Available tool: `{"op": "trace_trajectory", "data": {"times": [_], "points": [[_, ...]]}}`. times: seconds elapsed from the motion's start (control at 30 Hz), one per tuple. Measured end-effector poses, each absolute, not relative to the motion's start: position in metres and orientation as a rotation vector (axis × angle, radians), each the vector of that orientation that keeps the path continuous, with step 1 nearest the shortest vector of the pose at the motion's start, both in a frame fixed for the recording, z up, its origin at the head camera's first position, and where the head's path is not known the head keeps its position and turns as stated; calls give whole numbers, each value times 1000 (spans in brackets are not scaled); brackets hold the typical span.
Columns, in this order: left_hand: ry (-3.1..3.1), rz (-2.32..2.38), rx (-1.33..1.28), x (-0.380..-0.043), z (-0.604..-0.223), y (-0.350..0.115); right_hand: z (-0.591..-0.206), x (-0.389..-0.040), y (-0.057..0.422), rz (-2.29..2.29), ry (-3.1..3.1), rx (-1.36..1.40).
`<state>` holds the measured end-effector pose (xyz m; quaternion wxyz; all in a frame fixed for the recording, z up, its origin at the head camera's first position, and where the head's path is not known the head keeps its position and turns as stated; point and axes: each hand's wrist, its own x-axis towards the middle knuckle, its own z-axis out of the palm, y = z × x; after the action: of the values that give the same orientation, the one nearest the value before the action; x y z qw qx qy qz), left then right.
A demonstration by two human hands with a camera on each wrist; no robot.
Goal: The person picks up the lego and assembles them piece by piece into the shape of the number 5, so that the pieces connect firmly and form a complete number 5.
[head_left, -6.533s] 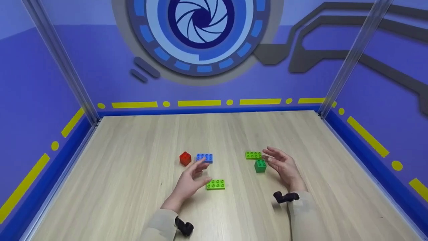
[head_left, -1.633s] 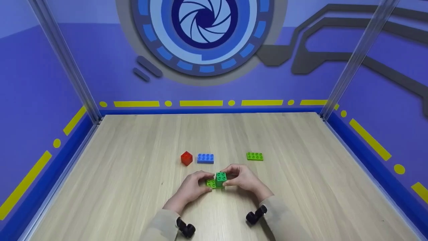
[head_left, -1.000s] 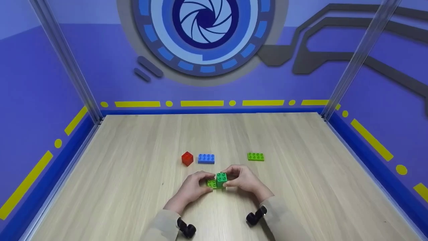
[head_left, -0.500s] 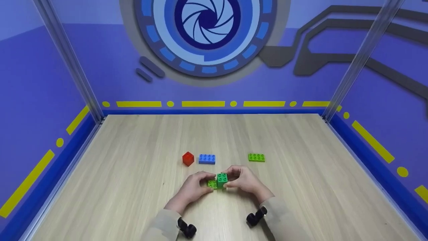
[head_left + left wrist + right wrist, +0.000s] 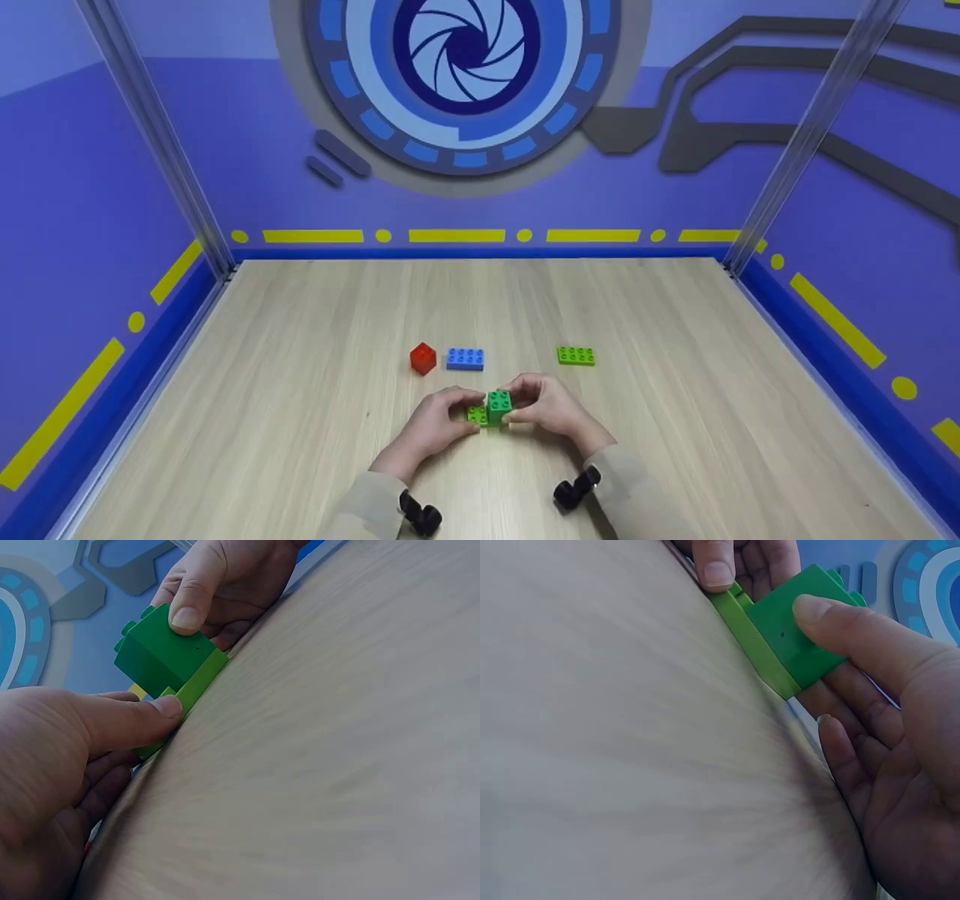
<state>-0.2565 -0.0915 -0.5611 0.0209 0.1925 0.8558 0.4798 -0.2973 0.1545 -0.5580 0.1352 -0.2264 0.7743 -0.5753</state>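
Near the front middle of the table, my left hand (image 5: 429, 426) pinches the left end of a flat light green toy brick (image 5: 476, 415) between thumb and fingers. A taller dark green brick (image 5: 499, 406) sits on that brick's right half. My right hand (image 5: 553, 406) grips the dark green brick from the right. In the left wrist view the right thumb lies on a side of the dark green brick (image 5: 161, 649). The right wrist view shows the light green brick (image 5: 756, 643) low against the table, its studs bare only at the left hand's end.
Behind the hands stand a red brick (image 5: 423, 359), turned cornerwise, and a blue brick (image 5: 465, 359) beside it. A second flat light green brick (image 5: 576, 356) lies farther right. Purple-blue walls (image 5: 480, 214) enclose the wooden table (image 5: 315, 315) at the back and sides.
Since the oldest frame, my right hand has brought the dark green brick left onto the near light green brick, which my left hand has taken hold of. Over the last second both hands stay nearly still.
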Motion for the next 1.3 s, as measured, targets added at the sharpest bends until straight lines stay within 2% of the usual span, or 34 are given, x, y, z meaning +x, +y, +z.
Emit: {"op": "trace_trajectory", "data": {"times": [1.3], "points": [[2640,1512,573,-257,-563,-91,-556,-292,153,-1719,2215,-609]]}}
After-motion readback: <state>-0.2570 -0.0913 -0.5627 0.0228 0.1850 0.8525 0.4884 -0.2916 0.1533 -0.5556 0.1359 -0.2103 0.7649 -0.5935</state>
